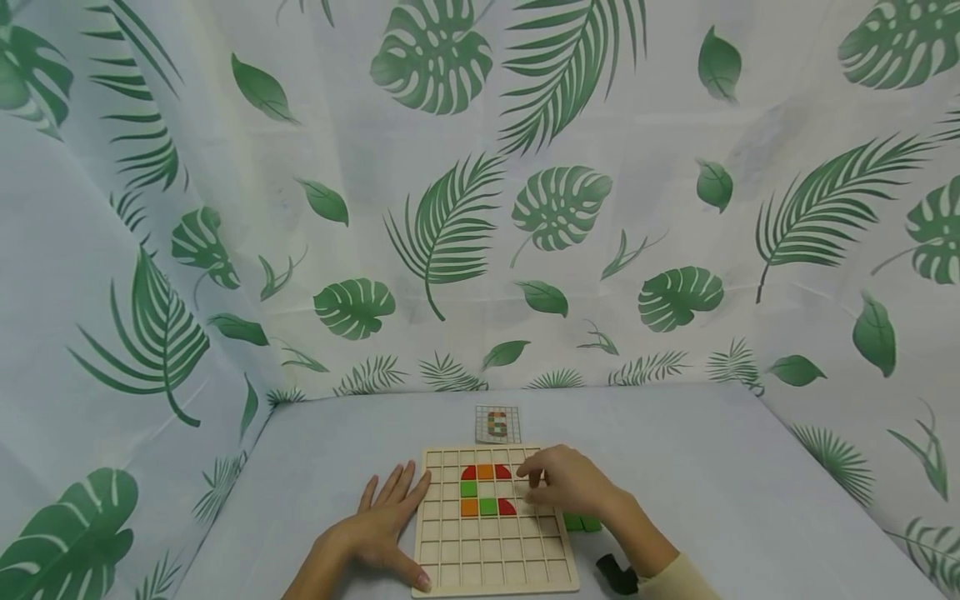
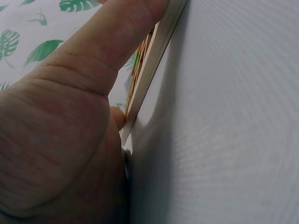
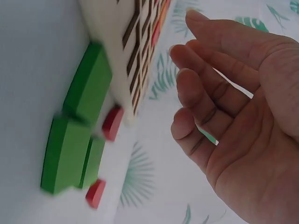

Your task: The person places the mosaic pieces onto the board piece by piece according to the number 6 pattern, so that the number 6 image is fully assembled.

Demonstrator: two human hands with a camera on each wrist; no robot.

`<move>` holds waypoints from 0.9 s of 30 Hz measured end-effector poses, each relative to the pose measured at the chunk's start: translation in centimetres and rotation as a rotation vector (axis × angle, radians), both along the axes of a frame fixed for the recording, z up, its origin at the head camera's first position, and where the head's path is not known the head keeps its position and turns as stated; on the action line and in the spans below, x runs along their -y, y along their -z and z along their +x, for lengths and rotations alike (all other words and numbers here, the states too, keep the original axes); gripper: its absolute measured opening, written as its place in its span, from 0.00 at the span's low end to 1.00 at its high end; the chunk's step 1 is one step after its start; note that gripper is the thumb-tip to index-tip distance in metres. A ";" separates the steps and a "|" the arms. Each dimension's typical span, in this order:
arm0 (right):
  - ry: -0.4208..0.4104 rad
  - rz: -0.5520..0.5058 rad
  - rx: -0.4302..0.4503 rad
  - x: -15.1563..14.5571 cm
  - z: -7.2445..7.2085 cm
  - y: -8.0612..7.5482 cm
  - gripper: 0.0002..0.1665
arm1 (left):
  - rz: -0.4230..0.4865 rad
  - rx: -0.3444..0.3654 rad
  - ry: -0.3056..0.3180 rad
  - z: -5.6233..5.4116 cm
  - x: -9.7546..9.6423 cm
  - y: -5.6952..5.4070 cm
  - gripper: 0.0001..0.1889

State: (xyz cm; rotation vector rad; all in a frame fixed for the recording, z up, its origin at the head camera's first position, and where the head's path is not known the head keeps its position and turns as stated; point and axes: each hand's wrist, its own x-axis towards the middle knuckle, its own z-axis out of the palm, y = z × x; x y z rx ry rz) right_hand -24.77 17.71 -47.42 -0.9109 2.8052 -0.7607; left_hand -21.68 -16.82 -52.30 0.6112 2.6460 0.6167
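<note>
A wooden grid board (image 1: 491,550) lies on the table. In its upper half sits a C-like outline of tiles: red rounded corner tiles (image 1: 507,507), orange squares (image 1: 485,472) and green squares (image 1: 488,507). Spread along the board's left side, my left hand (image 1: 378,525) touches the edge with fingertips and thumb. My right hand (image 1: 573,483) hovers over the board's upper right, just right of the tiles. The right wrist view shows its fingers loosely bent, thumb apart from them, nothing visible between. In the left wrist view, the thumb (image 2: 103,51) lies against the board's rim.
A small gridded card (image 1: 498,424) with a coloured figure lies behind the board. Green blocks (image 3: 63,154) and small red pieces (image 3: 112,122) lie by the board's right edge. A black object (image 1: 618,575) is at my right wrist. Leaf-patterned cloth (image 1: 465,350) hangs around the table.
</note>
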 end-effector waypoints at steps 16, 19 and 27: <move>0.116 -0.007 0.081 -5.8 -0.5 0.4 0.14 | -0.001 0.008 -0.006 0.0 -0.1 0.0 0.78; 0.075 -0.009 0.096 -6.6 -0.6 0.4 0.12 | 0.007 0.011 -0.008 0.0 -0.1 -0.1 0.78; 0.013 -0.026 0.164 -7.1 -0.5 0.6 0.13 | 0.002 0.006 -0.005 0.0 -0.1 0.0 0.78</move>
